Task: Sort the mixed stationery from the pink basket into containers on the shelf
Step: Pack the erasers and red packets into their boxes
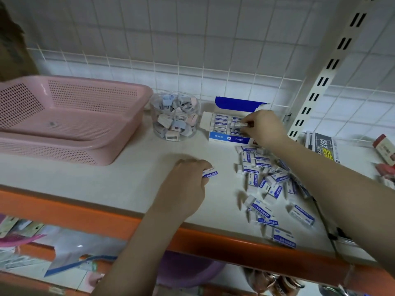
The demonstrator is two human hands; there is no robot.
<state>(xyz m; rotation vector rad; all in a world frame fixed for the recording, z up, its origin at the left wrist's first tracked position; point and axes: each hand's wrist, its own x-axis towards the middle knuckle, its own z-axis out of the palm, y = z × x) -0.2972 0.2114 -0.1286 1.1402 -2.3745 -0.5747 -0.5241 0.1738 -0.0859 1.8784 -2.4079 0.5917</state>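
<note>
The pink basket (pixel 70 144) sits on the white shelf (pixel 132 178) at the left, almost bare inside. A blue-and-white eraser box (pixel 226 137) stands open near the back wall with rows of erasers in it. My right hand (pixel 264 127) pinches one eraser (pixel 239 124) just above the box's right side. My left hand (pixel 188 184) grips another eraser (pixel 210 173) over the shelf's middle. A loose pile of erasers (pixel 269 184) lies on the shelf under my right forearm.
A clear round jar (pixel 174 116) of pastel sharpeners stands between basket and box. Packaged goods (pixel 324 146) lie at the far right past the slotted upright (pixel 320 82). The orange shelf edge (pixel 106 216) runs along the front, with a lower shelf beneath.
</note>
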